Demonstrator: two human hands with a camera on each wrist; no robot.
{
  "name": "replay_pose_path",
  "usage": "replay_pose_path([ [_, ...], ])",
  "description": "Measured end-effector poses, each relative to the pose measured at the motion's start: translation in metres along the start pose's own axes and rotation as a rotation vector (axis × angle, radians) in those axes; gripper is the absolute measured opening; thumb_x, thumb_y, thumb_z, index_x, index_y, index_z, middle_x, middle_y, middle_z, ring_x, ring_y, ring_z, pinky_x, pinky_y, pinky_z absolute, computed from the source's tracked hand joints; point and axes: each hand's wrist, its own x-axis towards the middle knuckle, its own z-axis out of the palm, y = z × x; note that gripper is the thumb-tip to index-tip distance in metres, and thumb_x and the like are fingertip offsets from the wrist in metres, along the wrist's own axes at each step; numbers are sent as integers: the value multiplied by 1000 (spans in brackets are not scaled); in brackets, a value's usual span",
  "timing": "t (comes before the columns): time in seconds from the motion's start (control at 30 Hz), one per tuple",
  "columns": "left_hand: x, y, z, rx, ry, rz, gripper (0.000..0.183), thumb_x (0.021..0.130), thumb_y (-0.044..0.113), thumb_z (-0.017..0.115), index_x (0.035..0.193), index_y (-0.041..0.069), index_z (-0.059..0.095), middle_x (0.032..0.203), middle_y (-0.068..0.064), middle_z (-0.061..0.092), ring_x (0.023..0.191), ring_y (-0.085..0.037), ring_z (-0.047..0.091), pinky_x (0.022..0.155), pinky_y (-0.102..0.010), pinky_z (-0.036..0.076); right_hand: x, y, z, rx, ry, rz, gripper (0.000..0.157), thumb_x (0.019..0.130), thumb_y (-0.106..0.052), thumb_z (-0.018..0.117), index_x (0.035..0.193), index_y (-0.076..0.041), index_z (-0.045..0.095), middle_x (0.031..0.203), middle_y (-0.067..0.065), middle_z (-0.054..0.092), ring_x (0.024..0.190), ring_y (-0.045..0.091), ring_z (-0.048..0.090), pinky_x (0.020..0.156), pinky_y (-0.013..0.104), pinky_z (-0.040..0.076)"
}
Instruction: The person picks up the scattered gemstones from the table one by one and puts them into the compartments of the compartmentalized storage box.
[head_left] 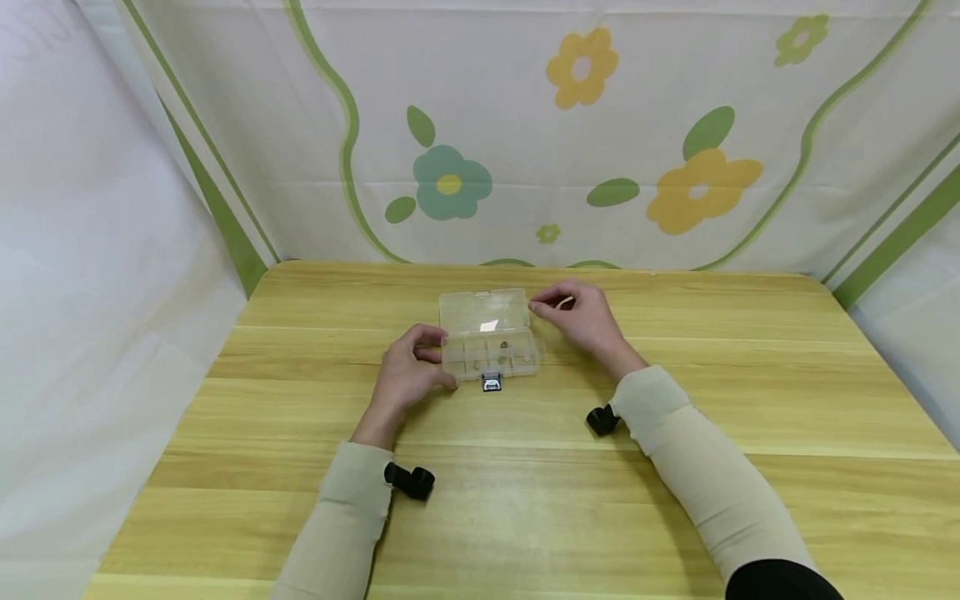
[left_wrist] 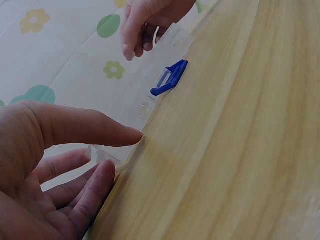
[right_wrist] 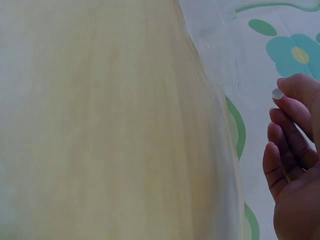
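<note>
I have the left hand (head_left: 408,373) gripping the clear box (head_left: 487,335) between parted thumb and fingers; the right hand (head_left: 587,323) pinches a pale disc (right_wrist: 277,93).

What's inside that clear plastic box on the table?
A few small pieces lie inside the clear plastic box, too tiny to identify. The left hand covers bits of its left edge; anything behind it there can't be seen.
</note>
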Motion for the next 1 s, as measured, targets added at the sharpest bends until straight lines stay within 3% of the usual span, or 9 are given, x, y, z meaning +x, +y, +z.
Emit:
replay_pose_path([
  [0.23,0,0,0,11,1,-5,73,70,-11,87,136,14,68,140,-8,67,119,-29,63,99,-44,54,-3,-6,7,35,-22,-121,13,96,-25,83,105,-15,83,109,3,74,99,22,67,85,29,57],
  [0.67,0,1,0,10,0,-8,73,70,-10,88,135,15,68,139,-8,67,118,-29,63,98,-43,54,-4,-15,16,-32,-187,-225,7,97,-21,82,102,-22,85,106,-4,77,95,19,66,83,32,55],
  [1.0,1,0,1,7,2,-7,73,69,-10,88,135,15,68,139,-8,68,118,-29,64,99,-43,54,-2,-22,27,-6,-274,-313,8,96,-16,83,102,-19,87,105,-1,77,92,18,66,78,31,55],
])
